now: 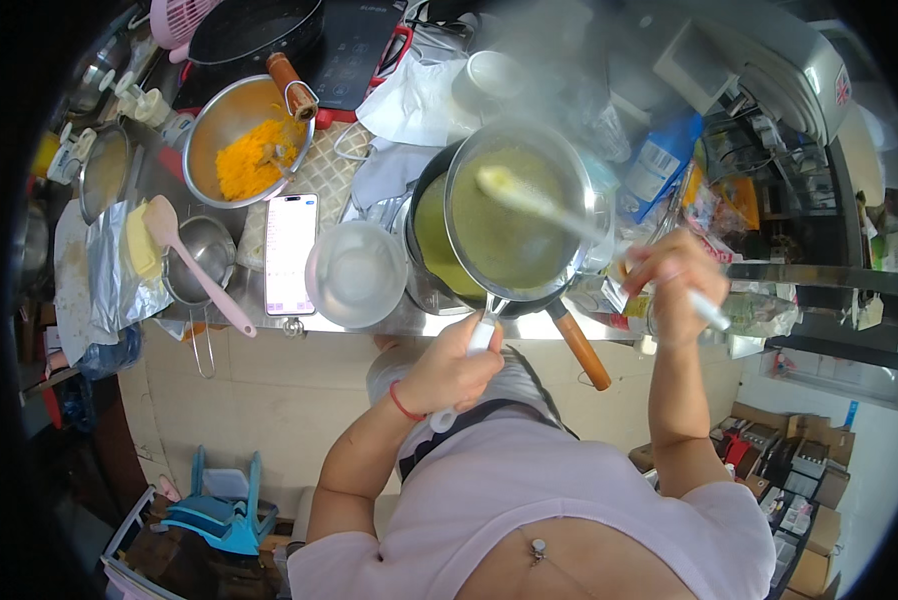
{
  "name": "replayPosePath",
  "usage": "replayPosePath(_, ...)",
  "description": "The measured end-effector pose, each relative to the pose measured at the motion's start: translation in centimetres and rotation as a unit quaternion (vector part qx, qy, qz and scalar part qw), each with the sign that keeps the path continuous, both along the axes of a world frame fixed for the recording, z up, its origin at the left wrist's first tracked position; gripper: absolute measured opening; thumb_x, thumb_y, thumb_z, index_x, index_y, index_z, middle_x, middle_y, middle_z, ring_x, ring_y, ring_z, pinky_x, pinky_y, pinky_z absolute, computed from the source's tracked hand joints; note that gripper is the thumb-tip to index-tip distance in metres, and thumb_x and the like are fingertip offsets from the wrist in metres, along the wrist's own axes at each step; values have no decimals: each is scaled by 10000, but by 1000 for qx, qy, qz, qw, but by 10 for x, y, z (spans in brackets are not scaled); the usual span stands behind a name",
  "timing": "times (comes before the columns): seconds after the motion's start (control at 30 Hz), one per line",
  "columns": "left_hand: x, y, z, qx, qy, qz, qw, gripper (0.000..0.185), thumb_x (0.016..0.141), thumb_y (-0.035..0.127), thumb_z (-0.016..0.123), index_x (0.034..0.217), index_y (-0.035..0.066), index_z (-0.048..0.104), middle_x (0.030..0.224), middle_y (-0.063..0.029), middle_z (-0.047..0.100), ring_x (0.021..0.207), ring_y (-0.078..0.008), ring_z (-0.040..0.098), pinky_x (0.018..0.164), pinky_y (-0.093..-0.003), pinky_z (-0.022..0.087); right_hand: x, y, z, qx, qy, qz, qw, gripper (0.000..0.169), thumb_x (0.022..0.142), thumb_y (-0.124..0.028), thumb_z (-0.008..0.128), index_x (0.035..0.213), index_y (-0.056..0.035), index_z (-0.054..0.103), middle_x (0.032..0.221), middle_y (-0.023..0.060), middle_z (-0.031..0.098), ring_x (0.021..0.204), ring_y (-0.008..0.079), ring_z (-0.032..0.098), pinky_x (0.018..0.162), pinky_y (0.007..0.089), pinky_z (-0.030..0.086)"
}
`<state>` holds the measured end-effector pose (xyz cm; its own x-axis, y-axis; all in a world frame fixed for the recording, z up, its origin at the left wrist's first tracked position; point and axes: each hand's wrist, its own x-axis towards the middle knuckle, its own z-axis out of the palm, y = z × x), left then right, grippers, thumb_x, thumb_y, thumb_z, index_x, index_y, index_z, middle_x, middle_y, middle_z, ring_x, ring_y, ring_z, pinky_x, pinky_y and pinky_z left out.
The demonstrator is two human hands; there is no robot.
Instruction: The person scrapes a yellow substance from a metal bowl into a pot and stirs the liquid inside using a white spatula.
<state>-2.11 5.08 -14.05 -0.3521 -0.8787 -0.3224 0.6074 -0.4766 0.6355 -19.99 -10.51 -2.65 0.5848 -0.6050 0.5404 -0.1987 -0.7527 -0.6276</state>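
My left hand (453,364) grips the white handle of a round fine-mesh strainer (524,251). The strainer is over a dark pot (428,171) whose wooden handle (582,349) points towards me. Yellow-green liquid (438,240) shows in the pot, left of the strainer. In my right hand (678,281) is a white spatula (561,214), blurred, its head over the mesh with something pale yellow on it. Whether the head touches the mesh, I cannot tell. Steam or haze veils the area behind the pot.
Left of the pot are a translucent bowl (357,274), a lit phone (291,255) and a steel bowl (198,161) of orange shreds. Farther left, a pink spatula (201,270) lies across a small strainer (213,251) at the counter edge. A blue package (659,169) stands at right.
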Motion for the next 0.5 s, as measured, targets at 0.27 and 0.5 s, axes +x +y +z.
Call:
replayPosePath(0.27, -4, -1, -2, 43, 23, 10, 999, 127, 792, -8, 440, 896, 56, 405, 484, 33, 371, 320, -54, 310, 298, -241, 242, -11, 2, 7, 250, -252, -88, 931, 350, 887, -172, 430, 636, 49, 536, 610, 165, 553, 353, 145, 447, 428, 230, 422)
replayPosePath(0.5, -5, 3, -3, 28, -1, 28, 999, 114, 797, -11, 428, 893, 50, 411, 493, 37, 368, 331, -46, 312, 301, -233, 224, -14, 2, 1, 262, -22, 65, 963, 200, 802, -92, 541, 632, -4, 598, 597, 106, 575, 421, 103, 474, 393, 213, 358)
